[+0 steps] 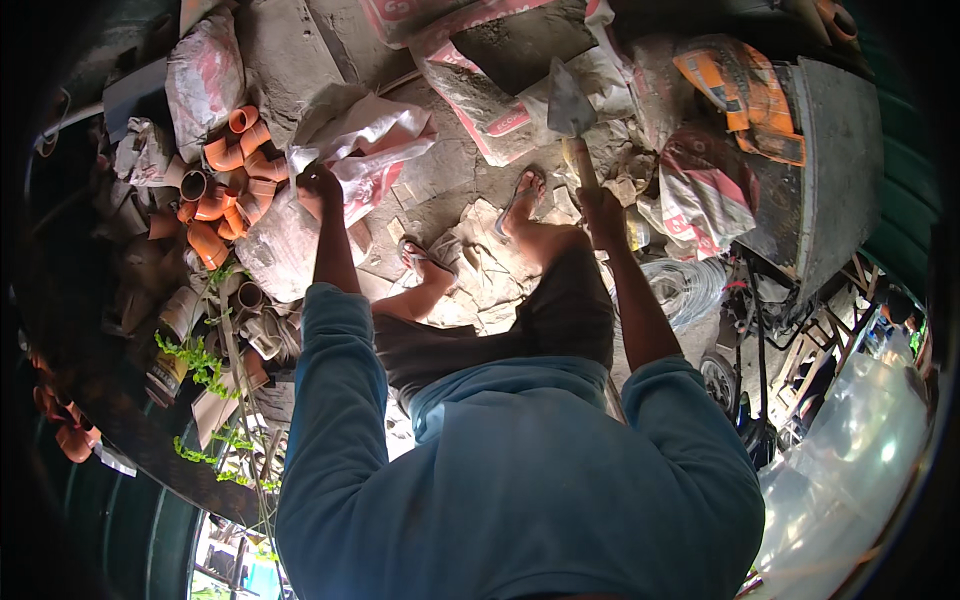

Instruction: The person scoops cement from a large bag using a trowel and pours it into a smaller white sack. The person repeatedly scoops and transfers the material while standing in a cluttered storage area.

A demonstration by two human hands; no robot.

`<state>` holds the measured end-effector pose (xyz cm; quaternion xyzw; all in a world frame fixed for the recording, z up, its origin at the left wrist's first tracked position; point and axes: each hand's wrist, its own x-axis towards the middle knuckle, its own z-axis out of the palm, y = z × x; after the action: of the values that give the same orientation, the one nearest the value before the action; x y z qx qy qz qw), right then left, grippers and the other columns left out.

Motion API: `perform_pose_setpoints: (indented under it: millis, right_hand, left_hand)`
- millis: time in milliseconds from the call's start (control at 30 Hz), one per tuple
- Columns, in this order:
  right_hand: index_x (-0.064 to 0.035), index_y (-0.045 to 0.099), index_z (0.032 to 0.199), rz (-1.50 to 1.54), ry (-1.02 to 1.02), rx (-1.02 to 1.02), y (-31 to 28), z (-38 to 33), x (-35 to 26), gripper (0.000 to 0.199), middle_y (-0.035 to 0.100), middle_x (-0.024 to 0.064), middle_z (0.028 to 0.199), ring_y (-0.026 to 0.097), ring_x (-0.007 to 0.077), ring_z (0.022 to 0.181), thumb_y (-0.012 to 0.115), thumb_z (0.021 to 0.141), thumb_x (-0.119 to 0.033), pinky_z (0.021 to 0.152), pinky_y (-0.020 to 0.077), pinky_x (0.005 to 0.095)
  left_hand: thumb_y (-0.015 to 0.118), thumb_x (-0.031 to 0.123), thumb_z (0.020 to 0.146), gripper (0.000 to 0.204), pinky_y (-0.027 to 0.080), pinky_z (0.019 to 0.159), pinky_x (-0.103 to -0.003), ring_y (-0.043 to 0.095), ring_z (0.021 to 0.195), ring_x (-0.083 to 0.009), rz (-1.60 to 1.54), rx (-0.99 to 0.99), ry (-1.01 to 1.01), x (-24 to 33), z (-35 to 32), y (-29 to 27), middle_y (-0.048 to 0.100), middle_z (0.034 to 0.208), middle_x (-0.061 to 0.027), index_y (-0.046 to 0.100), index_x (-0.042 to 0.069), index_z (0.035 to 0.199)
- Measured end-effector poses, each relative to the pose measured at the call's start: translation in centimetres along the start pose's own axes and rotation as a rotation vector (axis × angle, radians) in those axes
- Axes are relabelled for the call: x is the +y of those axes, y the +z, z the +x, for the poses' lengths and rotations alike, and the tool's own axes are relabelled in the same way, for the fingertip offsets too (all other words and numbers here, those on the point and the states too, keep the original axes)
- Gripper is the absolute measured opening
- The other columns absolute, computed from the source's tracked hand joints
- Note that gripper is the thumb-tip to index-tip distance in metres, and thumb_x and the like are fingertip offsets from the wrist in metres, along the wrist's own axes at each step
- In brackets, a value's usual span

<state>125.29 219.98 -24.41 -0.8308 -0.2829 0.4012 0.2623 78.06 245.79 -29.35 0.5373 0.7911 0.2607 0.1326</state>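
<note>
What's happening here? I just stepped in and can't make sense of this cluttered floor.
A person bends over a littered floor. The right hand grips the wooden handle of a trowel, its blade raised near a torn cement bag. The left hand clutches a white plastic sack. Orange pipe fittings are heaped to the left, and a wheelbarrow stands to the right.

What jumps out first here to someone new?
The trowel, blade up, gripped by the right hand at upper centre over torn cement sacks. Then the heap of orange pipe fittings at upper left, beside the left hand clutching a white sack.
</note>
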Motion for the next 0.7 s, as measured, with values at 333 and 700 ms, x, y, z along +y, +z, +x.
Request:
perform_pose_setpoints:
  millis: [333, 700]
  right_hand:
    - [-0.0034, 0.062, 0.093, -0.338, -0.093, -0.146, 4.6, 4.3, -2.6, 0.04, 0.066, 0.0216, 0.078, 0.067, 0.041, 0.075, 0.078, 0.079, -0.037, 0.066, 0.0516, 0.048]
    - [0.0016, 0.06, 0.105, -0.997, 0.082, -0.533, 16.1, -1.3, 8.0, 0.042, 0.068, 0.0291, 0.09, 0.069, 0.0442, 0.089, 0.056, 0.088, -0.036, 0.083, 0.0539, 0.0539]
  left_hand:
    - [0.057, 0.019, 0.091, 0.025, 0.055, 0.066, -0.045, 0.07, 0.077, -0.0334, 0.006, 0.271, -0.237, -8.8, 0.4, 4.1, 0.072, 0.088, -0.0171, 0.073, 0.001, 0.087]
    - [0.052, 0.036, 0.093, 0.043, 0.054, 0.071, -0.04, 0.061, 0.086, -0.0251, -0.332, 0.254, -0.43, -13.4, 2.4, -13.1, 0.064, 0.099, -0.0131, 0.067, -0.002, 0.104]
